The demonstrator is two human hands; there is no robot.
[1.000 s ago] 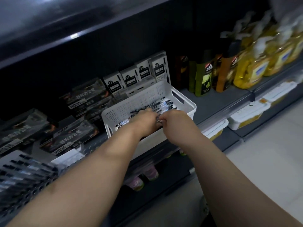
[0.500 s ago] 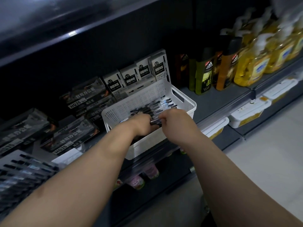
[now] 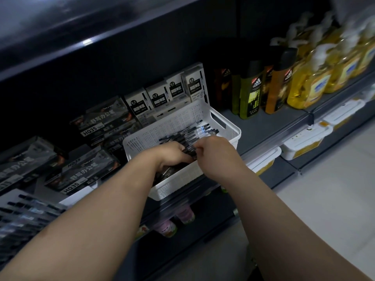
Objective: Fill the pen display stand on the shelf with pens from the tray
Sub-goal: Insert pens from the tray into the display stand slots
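Head view: a white perforated tray [image 3: 213,110] sits at the shelf's [image 3: 269,126] front edge, overhanging it slightly, with a heap of black pens [image 3: 190,134] lying inside. The left hand [image 3: 174,154] reaches into the tray, fingers curled around a bunch of pens. The right hand [image 3: 215,152] pinches the same bunch from the right. The pen display stand [image 3: 22,216], partly stocked, is at the shelf's far left end.

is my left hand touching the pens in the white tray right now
Touching. The head view shows the left hand curled over the pens in the white tray.
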